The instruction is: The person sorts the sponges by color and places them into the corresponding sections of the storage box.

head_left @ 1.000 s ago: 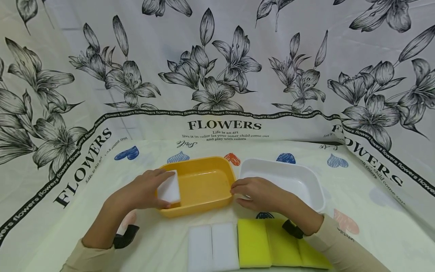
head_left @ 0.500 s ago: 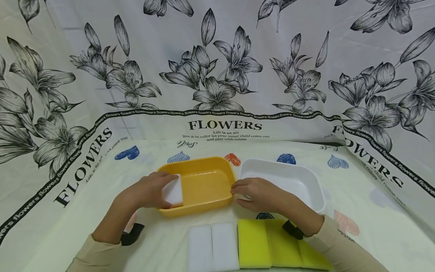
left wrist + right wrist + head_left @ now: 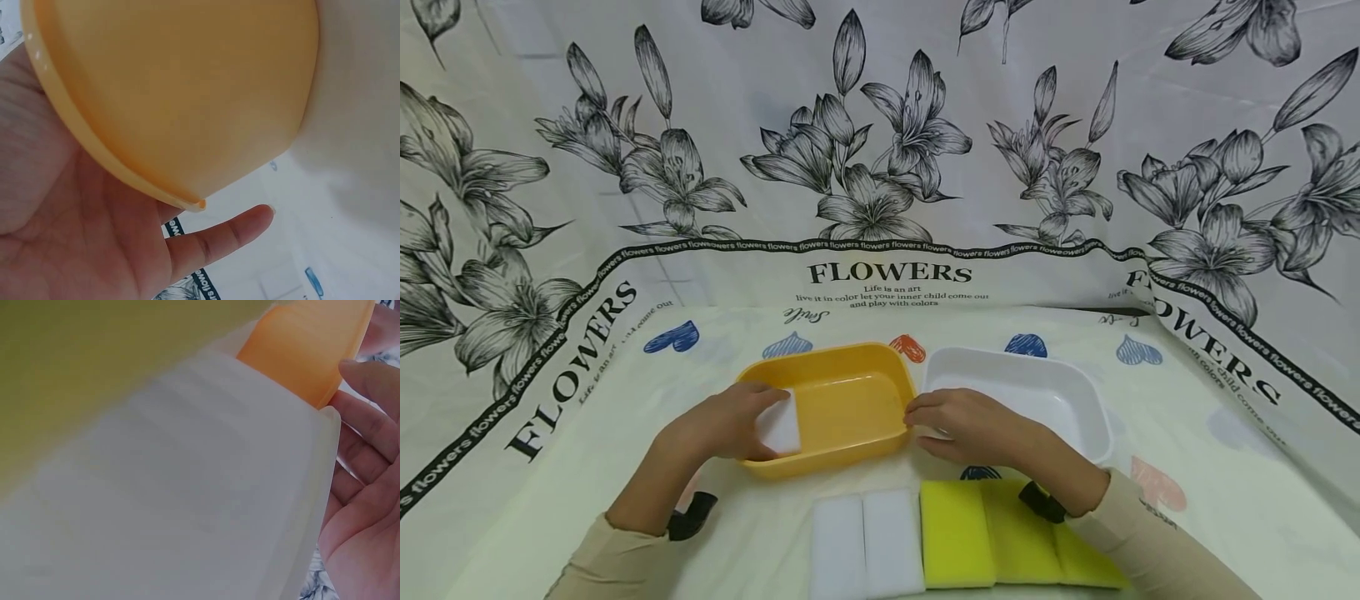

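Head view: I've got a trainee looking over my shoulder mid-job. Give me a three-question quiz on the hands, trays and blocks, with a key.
1. Count the yellow blocks along the front of the head view.
2. What does the left hand hold?
A) a yellow block
B) the white block inside the yellow tray
C) nothing
3. True or false: the right hand is at the end of the yellow tray nearer the white tray.

Key:
1. Three
2. B
3. True
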`<state>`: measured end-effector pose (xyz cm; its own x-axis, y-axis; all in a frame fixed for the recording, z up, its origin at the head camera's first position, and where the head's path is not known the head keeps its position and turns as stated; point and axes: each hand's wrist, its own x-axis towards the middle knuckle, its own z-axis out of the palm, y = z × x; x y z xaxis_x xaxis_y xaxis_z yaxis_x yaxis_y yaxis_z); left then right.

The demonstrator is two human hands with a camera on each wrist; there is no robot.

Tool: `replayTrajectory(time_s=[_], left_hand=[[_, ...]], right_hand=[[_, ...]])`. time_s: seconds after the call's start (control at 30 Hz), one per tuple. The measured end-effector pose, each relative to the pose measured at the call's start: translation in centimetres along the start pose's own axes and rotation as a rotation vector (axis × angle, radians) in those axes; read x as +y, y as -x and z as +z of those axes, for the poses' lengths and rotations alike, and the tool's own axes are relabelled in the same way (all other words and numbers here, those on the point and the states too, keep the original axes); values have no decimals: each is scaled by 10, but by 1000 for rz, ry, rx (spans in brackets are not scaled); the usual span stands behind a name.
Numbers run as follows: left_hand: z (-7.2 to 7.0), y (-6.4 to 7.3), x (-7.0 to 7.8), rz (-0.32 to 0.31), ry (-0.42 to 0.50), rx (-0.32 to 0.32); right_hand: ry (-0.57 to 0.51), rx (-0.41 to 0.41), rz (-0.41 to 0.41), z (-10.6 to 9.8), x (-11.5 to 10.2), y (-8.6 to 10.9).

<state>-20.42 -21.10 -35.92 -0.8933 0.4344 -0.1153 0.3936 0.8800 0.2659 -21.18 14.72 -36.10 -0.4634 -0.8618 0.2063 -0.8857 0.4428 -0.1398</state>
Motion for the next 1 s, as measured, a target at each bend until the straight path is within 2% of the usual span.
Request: replayTrajectory(time_s=[0.17, 0.43, 0.7, 1.0], left_hand=[[1, -1, 1, -23, -9, -6], [3, -2, 6, -88, -50, -50], [4, -5, 9, -56, -112, -41], [7, -3, 12, -70, -108, -37]], right_hand=[[2, 2, 5, 0, 1, -1], [-7, -16, 18, 0, 0, 0], [15, -4, -22, 1, 1, -1], [12, -11, -18, 1, 1, 0]])
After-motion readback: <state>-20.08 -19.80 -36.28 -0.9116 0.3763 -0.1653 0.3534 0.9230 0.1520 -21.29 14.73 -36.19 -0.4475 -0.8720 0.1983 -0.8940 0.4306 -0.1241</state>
